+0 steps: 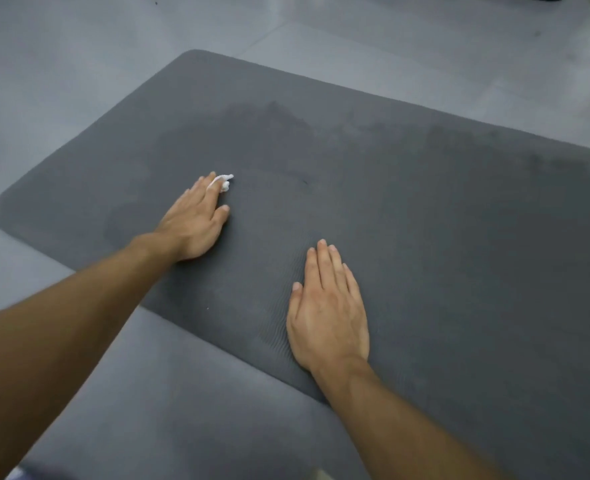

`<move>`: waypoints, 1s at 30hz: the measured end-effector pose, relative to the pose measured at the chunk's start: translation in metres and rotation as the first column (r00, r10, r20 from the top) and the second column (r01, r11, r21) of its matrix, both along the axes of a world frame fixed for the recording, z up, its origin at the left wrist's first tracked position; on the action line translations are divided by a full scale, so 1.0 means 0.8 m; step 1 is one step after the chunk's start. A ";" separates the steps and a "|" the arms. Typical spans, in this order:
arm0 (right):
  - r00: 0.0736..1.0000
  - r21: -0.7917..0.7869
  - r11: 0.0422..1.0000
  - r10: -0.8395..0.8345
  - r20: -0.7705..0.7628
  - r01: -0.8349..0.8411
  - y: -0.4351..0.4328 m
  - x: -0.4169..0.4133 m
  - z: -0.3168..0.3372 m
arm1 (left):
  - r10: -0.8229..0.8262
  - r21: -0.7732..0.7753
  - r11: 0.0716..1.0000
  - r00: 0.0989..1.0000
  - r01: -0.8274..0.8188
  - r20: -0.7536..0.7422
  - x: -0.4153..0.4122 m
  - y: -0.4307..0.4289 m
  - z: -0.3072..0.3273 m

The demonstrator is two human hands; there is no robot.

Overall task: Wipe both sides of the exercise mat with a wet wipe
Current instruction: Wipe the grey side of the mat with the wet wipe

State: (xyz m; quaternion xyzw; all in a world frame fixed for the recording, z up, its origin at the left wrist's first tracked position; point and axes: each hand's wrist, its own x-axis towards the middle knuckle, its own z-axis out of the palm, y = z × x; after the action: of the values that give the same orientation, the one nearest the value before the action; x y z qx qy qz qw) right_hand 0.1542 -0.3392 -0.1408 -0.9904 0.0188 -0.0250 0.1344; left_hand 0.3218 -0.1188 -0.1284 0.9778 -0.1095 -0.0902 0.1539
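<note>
The left hand presses a white wet wipe onto the grey exercise mat; the right hand lies flat.

I log: flat dark grey foam exercise mat, finely ribbed, darker blotches across its far half; small crumpled white wet wipe on the mat; pale grey tiled floor around the mat.

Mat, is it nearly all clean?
Partly. Darker damp-looking patches on the dark grey foam exercise mat suggest wiped areas. The left hand presses the small white wet wipe; the right hand rests flat. Whether the other side is done cannot be seen.
</note>
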 end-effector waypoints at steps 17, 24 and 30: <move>1.000 0.026 0.999 0.028 0.015 -0.028 -0.002 0.001 -0.002 | -0.513 -0.070 0.857 0.858 0.510 -0.035 -0.087 -0.110 0.009; 0.988 -0.012 0.990 0.137 -0.070 -0.138 -0.016 -0.003 0.003 | -0.516 -0.014 0.856 0.853 0.517 -0.080 -0.151 -0.070 0.019; 0.931 -0.013 0.945 0.319 -0.176 -0.326 -0.051 -0.035 0.021 | -0.568 0.089 0.815 0.819 0.573 -0.077 -0.175 -0.051 0.024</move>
State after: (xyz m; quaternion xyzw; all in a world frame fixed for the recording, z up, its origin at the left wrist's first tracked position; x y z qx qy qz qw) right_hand 0.1265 -0.3803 -0.1241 -0.9811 -0.1331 0.0825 0.1138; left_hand 0.1821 -0.1594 -0.1096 0.9045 -0.3887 -0.1609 0.0693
